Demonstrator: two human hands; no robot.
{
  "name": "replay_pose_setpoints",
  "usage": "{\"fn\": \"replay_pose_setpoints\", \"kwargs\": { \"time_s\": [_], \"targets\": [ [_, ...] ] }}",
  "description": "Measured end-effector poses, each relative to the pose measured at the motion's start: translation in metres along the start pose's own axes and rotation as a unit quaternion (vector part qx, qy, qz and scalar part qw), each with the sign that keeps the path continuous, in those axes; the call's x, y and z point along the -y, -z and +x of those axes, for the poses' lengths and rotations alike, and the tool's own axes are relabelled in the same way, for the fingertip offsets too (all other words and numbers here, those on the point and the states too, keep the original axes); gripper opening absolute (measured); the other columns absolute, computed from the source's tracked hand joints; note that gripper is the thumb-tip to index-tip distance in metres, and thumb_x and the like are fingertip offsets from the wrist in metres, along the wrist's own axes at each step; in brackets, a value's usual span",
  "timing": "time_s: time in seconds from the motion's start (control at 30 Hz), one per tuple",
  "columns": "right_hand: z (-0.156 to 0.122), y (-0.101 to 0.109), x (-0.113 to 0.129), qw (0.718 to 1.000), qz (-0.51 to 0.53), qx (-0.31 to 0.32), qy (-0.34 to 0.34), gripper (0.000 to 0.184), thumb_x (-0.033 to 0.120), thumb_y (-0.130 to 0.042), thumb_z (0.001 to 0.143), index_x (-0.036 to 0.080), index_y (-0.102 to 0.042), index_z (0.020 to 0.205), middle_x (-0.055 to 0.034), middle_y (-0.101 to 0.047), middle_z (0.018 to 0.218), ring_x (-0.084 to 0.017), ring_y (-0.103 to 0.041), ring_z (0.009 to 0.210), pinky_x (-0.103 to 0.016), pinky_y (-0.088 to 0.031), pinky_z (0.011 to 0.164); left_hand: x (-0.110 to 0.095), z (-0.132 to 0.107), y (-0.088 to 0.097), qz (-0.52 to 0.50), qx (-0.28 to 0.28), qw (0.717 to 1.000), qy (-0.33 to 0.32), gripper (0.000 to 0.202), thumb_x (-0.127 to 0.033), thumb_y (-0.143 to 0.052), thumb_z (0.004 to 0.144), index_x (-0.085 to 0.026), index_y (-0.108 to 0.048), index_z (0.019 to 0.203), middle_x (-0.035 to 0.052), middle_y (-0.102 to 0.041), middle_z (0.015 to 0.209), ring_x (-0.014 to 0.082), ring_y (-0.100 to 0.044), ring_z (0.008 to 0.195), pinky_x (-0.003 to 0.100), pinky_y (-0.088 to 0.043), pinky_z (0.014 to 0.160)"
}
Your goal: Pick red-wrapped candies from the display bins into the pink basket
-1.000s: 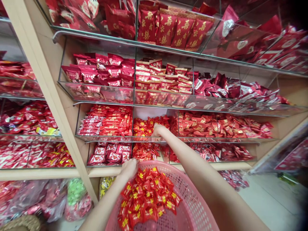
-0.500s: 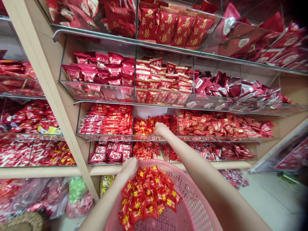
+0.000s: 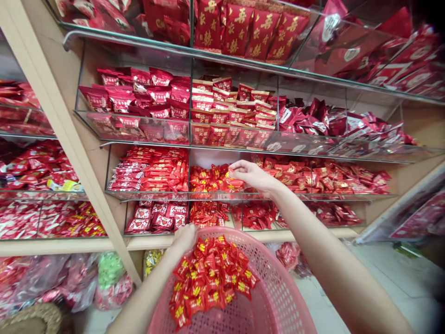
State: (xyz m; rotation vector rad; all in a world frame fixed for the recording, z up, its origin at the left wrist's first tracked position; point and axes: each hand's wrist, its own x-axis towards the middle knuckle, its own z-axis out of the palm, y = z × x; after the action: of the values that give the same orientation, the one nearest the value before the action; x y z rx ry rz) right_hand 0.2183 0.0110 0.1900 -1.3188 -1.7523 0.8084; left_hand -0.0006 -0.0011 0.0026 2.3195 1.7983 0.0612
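Observation:
My left hand [image 3: 186,236] is closed round the left rim of a pink plastic basket [image 3: 285,278] with perforated sides. In the basket lies a heap of small red wrapped candies [image 3: 212,278] with yellow print. Over a glass-fronted compartment on the shelf, my right hand [image 3: 250,175] has its fingers curled, with red and yellow wrapping showing at the fingertips. Its palm side is largely hidden. Just left of that hand, similar red candies [image 3: 205,178] fill the compartment.
Clear glass fronts [image 3: 236,196] and dividers edge the shelves. Red snack packets [image 3: 236,30] stand above, and other red sweets [image 3: 163,171] fill neighbouring compartments. A wooden upright [image 3: 66,130] rises at left. Plastic bags [image 3: 111,278] lie below the shelf.
My right hand has moved right and slightly up within the compartment, its fingers now more visible. My left hand stays on the basket rim. The view has shifted slightly.

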Motion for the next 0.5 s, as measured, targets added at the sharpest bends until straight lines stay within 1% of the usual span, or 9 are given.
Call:
{"fn": "replay_pose_setpoints", "kwargs": {
  "time_s": [0.07,0.1,0.17,0.2,0.27,0.33,0.4,0.43,0.5],
  "targets": [
    [-0.027,0.005,-0.002,0.999,0.045,0.02,0.015,0.026,0.03,-0.059,0.075,0.018,-0.053,0.098,0.0,-0.06,0.078,-0.009,-0.055,0.064,-0.019,-0.045,0.053,0.001,0.001,-0.002,-0.002,-0.012,1.0,-0.009,0.032,-0.029,-0.037,0.086,-0.023,-0.061,0.105,0.0095,-0.064,0.103,0.0204,-0.058,0.099,0.03,-0.042,0.086],
    [-0.039,0.005,-0.007,0.998,0.06,0.031,0.018,0.027,0.031,-0.06,0.074,0.018,-0.053,0.097,0.0,-0.059,0.079,-0.009,-0.055,0.067,-0.021,-0.046,0.056,0.002,0.001,-0.003,-0.002,-0.018,1.0,-0.011,0.031,-0.029,-0.038,0.086,-0.023,-0.062,0.105,0.0097,-0.064,0.102,0.0204,-0.059,0.098,0.03,-0.042,0.086],
    [-0.062,-0.001,-0.026,0.995,0.079,0.064,0.01,0.025,0.031,-0.059,0.073,0.018,-0.053,0.094,-0.0005,-0.058,0.082,-0.01,-0.055,0.072,-0.023,-0.047,0.063,0.002,0.002,-0.004,-0.003,-0.021,1.0,-0.011,0.031,-0.028,-0.038,0.085,-0.022,-0.062,0.103,0.01,-0.065,0.101,0.0202,-0.059,0.097,0.03,-0.042,0.086],
    [-0.071,-0.006,-0.04,0.993,0.083,0.085,0.003,0.024,0.03,-0.059,0.074,0.018,-0.053,0.093,-0.0006,-0.058,0.083,-0.01,-0.055,0.074,-0.024,-0.047,0.065,0.002,0.001,-0.004,-0.005,-0.021,1.0,-0.011,0.031,-0.028,-0.038,0.085,-0.022,-0.062,0.103,0.01,-0.065,0.101,0.0202,-0.059,0.097,0.03,-0.042,0.086],
    [-0.087,-0.02,-0.075,0.989,0.081,0.123,-0.025,0.022,0.028,-0.058,0.074,0.017,-0.052,0.091,-0.0005,-0.057,0.082,-0.011,-0.054,0.072,-0.024,-0.046,0.062,0.001,0.001,-0.003,-0.01,-0.017,1.0,-0.009,0.031,-0.028,-0.037,0.086,-0.022,-0.062,0.103,0.0098,-0.065,0.1,0.0202,-0.059,0.097,0.03,-0.042,0.086],
    [-0.099,-0.035,-0.113,0.989,0.036,0.138,-0.037,0.017,0.024,-0.058,0.071,0.017,-0.052,0.086,0.0007,-0.055,0.078,-0.01,-0.052,0.068,-0.023,-0.044,0.061,0.001,0.001,-0.002,-0.012,-0.014,1.0,-0.011,0.031,-0.028,-0.037,0.086,-0.023,-0.062,0.104,0.0093,-0.065,0.1,0.0202,-0.058,0.098,0.03,-0.042,0.086],
    [-0.109,-0.049,-0.144,0.987,-0.024,0.153,-0.047,0.014,0.017,-0.056,0.069,0.017,-0.051,0.082,0.002,-0.053,0.074,-0.01,-0.048,0.063,-0.022,-0.041,0.058,0.001,0.001,-0.002,-0.01,-0.014,1.0,-0.014,0.032,-0.027,-0.036,0.086,-0.023,-0.062,0.104,0.0091,-0.065,0.1,0.0202,-0.058,0.099,0.031,-0.042,0.086],
    [-0.114,-0.055,-0.156,0.985,-0.052,0.161,-0.044,0.014,0.014,-0.055,0.067,0.017,-0.051,0.079,0.0025,-0.053,0.072,-0.01,-0.047,0.063,-0.022,-0.039,0.058,0.001,0.001,-0.002,-0.009,-0.015,1.0,-0.014,0.032,-0.027,-0.036,0.086,-0.023,-0.062,0.104,0.0091,-0.065,0.101,0.0201,-0.058,0.099,0.03,-0.042,0.086],
    [-0.122,-0.062,-0.171,0.978,-0.096,0.178,-0.044,0.012,0.01,-0.053,0.064,0.018,-0.05,0.073,0.003,-0.052,0.069,-0.01,-0.046,0.062,-0.022,-0.037,0.057,0.001,0.002,-0.003,-0.008,-0.017,1.0,-0.013,0.031,-0.028,-0.036,0.086,-0.023,-0.063,0.103,0.0091,-0.065,0.101,0.0199,-0.059,0.098,0.03,-0.042,0.086]
  ]
}}
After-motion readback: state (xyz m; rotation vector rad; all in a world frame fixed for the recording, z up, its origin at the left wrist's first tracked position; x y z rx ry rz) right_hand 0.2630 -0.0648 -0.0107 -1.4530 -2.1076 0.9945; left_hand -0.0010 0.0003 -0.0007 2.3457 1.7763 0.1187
